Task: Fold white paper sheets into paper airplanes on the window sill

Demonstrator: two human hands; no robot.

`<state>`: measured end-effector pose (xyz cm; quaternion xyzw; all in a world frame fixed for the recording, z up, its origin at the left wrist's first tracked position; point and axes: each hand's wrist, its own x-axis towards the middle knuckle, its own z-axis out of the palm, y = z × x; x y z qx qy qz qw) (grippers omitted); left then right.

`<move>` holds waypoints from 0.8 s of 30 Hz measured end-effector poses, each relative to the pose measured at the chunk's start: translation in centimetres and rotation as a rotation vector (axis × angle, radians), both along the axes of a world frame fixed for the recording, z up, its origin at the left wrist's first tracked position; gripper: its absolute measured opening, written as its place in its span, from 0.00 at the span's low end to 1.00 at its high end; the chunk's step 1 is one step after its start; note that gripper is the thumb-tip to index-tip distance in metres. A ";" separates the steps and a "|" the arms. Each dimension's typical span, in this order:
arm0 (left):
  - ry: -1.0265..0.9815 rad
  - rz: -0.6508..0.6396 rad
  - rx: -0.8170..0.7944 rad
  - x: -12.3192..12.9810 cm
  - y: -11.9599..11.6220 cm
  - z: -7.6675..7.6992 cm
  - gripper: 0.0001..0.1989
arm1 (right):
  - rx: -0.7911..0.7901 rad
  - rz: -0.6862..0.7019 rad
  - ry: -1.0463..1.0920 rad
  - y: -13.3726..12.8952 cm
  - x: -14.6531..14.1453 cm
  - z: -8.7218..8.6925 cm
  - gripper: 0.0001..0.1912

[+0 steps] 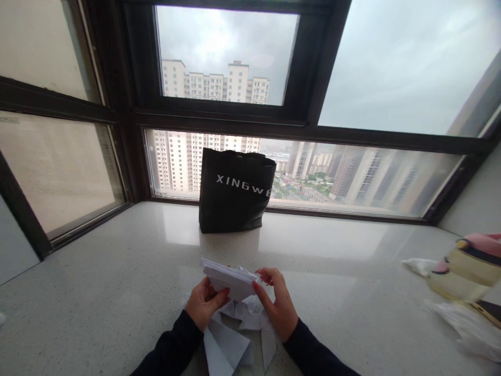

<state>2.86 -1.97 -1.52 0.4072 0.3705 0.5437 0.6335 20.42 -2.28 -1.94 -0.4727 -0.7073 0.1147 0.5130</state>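
A stack of folded white paper (230, 280) is held up above the counter, tilted down to the right. My left hand (204, 305) grips its left end, thumb on the near face and fingers behind. At the right end, my right hand (278, 303) has its thumb against the stack's edge, with the index finger bent over the corner. Beneath both hands lie several folded white paper pieces (227, 347), some of them pointed, partly hidden by the hands and the stack.
A black bag (237, 193) with white letters stands by the window on the speckled white counter (117, 292). At the right are a pale yellow and pink item (465, 269), crumpled clear plastic (462, 326) and a dark, gold-edged object (487, 312).
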 end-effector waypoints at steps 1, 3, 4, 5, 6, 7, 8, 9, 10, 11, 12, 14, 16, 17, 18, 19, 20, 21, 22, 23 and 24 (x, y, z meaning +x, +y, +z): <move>0.003 0.014 0.002 0.0 0.0 0.0 0.31 | -0.023 0.010 0.024 0.0 0.0 0.0 0.10; 0.013 0.030 0.001 -0.1 0.1 0.1 0.30 | -0.079 0.043 0.056 0.1 0.0 -0.1 0.13; 0.018 0.033 -0.001 -0.1 0.1 0.1 0.30 | -0.103 0.058 0.067 0.1 0.0 -0.1 0.13; 0.021 0.033 -0.003 -0.1 0.1 0.2 0.30 | -0.121 0.068 0.077 0.2 0.0 -0.2 0.13; 0.023 0.032 -0.006 -0.1 0.1 0.2 0.30 | -0.135 0.074 0.088 0.3 0.1 -0.2 0.12; 0.023 0.030 -0.008 -0.1 0.1 0.2 0.29 | -0.149 0.078 0.102 0.4 0.1 -0.2 0.11; 0.024 0.029 -0.011 -0.1 0.0 0.2 0.29 | -0.166 0.083 0.120 0.4 0.1 -0.2 0.10; 0.023 0.027 -0.014 -0.1 0.0 0.3 0.29 | -0.188 0.090 0.141 0.5 0.2 -0.2 0.10; 0.018 0.024 -0.017 -0.1 -0.1 0.3 0.28 | -0.211 0.099 0.165 0.6 0.2 -0.3 0.11; 0.009 0.017 -0.019 -0.1 -0.1 0.4 0.28 | -0.230 0.106 0.192 0.6 0.2 -0.3 0.11; -0.004 0.008 -0.019 0.0 -0.1 0.4 0.28 | -0.243 0.109 0.216 0.7 0.3 -0.3 0.11; -0.032 -0.009 -0.010 0.0 -0.1 0.4 0.27 | -0.242 0.099 0.255 0.7 0.4 -0.4 0.11; -0.045 -0.008 -0.002 0.1 -0.1 0.4 0.26 | -0.219 0.078 0.280 0.7 0.5 -0.4 0.11; -0.042 -0.004 -0.003 0.1 -0.1 0.3 0.25 | -0.207 0.070 0.290 0.7 0.5 -0.4 0.11; -0.036 0.001 -0.007 0.2 -0.1 0.3 0.25 | -0.198 0.066 0.298 0.7 0.5 -0.4 0.11; -0.029 0.002 -0.013 0.2 -0.1 0.2 0.24 | -0.193 0.067 0.305 0.6 0.5 -0.3 0.11; -0.021 0.001 -0.019 0.2 -0.1 0.2 0.24 | -0.192 0.072 0.311 0.6 0.5 -0.3 0.11; -0.013 -0.004 -0.023 0.2 -0.1 0.1 0.24 | -0.192 0.079 0.313 0.6 0.5 -0.2 0.11; -0.008 -0.008 -0.025 0.3 -0.2 0.1 0.24 | -0.195 0.087 0.311 0.5 0.5 -0.1 0.11; -0.005 -0.013 -0.026 0.3 -0.2 0.1 0.24 | -0.199 0.094 0.305 0.5 0.4 -0.1 0.11; -0.004 -0.017 -0.026 0.3 -0.2 0.1 0.24 | -0.207 0.100 0.296 0.4 0.4 0.0 0.11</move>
